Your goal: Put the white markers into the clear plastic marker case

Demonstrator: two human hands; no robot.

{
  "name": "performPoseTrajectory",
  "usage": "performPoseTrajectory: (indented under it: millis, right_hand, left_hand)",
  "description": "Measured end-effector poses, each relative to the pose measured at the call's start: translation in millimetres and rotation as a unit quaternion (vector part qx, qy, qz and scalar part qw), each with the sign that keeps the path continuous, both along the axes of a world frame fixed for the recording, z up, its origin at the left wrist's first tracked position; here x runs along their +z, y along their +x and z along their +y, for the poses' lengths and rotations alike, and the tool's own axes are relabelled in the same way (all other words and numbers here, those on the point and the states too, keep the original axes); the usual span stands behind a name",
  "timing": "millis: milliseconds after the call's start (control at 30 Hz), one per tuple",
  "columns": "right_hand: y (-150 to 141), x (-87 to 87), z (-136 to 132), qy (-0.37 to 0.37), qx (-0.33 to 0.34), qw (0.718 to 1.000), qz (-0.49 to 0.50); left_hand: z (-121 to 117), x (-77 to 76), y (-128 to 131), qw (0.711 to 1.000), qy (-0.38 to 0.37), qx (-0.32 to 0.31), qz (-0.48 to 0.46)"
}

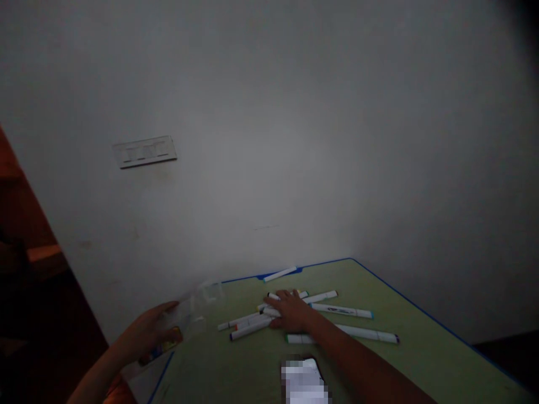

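Note:
My right hand [290, 311] lies over a loose pile of white markers [252, 324] with coloured end caps, its fingers spread and touching them. One marker end shows between the thumb and forefinger. At the left edge of the table, my left hand [147, 331] is closed on a clear plastic case [196, 308], which is blurred and hard to outline. Below that hand is a small patch of yellow and blue print [170, 338]; I cannot tell what it belongs to. To the right of my right hand lie more markers, including a blue-capped marker [343, 310] and a dark-capped marker [370, 334].
The green table [421, 359] has a blue edge and stands against a grey wall [269, 140]. A single marker [280, 274] rests at its far edge. A phone [305, 381], partly pixelated, lies near me. A switch plate [145, 152] is on the wall.

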State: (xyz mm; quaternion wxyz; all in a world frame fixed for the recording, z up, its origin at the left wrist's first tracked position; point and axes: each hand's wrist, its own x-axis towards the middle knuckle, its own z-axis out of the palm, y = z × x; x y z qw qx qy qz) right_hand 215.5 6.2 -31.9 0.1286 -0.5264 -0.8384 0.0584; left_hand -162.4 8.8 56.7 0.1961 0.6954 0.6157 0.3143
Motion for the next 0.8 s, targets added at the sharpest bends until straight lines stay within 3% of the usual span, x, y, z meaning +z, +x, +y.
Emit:
performPoseTrajectory:
  millis: [133,233,333,467,567,800]
  right_hand:
    - [2.1,1.1,-2.1,0.003,-0.003,1.0,0.014]
    - [7.8,4.3,-9.6,0.0,-0.016,0.999,0.038]
    - [18.9,5.3,-22.6,-0.004,-0.06,0.996,0.059]
    - [35.9,2.7,-39.9,-0.007,-0.114,0.99,0.085]
    - [44.7,2.4,-46.0,-0.019,-0.124,0.986,0.106]
    - [51.9,8.7,-48.9,-0.056,-0.132,0.982,0.125]
  left_hand:
    - [-3.6,7.2,17.6,0.995,-0.001,0.046,-0.092]
    - [-2.9,4.9,48.2,0.981,0.008,0.036,-0.193]
    - [2.2,-6.7,80.6,0.943,-0.027,-0.064,-0.326]
    - [11.6,-28.9,107.8,0.919,0.042,-0.049,-0.39]
    - [15.9,-42.0,109.2,0.912,0.06,-0.042,-0.404]
    - [21.2,-55.3,79.9,0.902,0.055,-0.023,-0.427]
